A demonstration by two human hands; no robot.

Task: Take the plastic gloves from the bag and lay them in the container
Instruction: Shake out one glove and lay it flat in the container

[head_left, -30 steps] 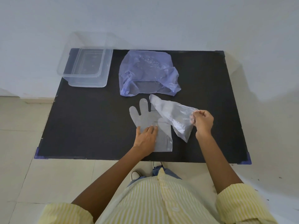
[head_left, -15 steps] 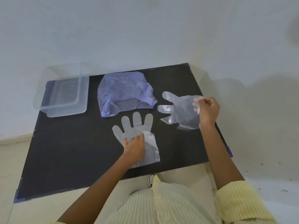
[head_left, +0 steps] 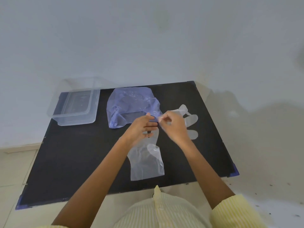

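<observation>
- Closest in, below the desk's near edge: a yellow striped shirt [head_left: 164, 209].
- Just inside the near edge, right of its middle: a clear plastic glove [head_left: 146, 163] flat on the black desk [head_left: 74, 153], cuff toward the near edge, fingers pointing away and hidden beneath the left grip [head_left: 141, 127].
- Mid-desk, over those glove fingers: the left grip, fingers loosely extended, thumb raised against a thin edge of film. Whether pinching it or only touching, cannot tell through the blur.
- Just beside it, toward the right edge: the right grip [head_left: 174, 127], thumb and forefinger closed narrowly on the cuff of a second glove [head_left: 191, 120], that glove's fingers fanning out toward the right edge.
- Behind both, at the middle of the far edge: a crumpled bluish bag [head_left: 130, 104], mouth facing the near edge.
- In the far left corner: a clear container [head_left: 77, 120], upright, apart from the bag.
</observation>
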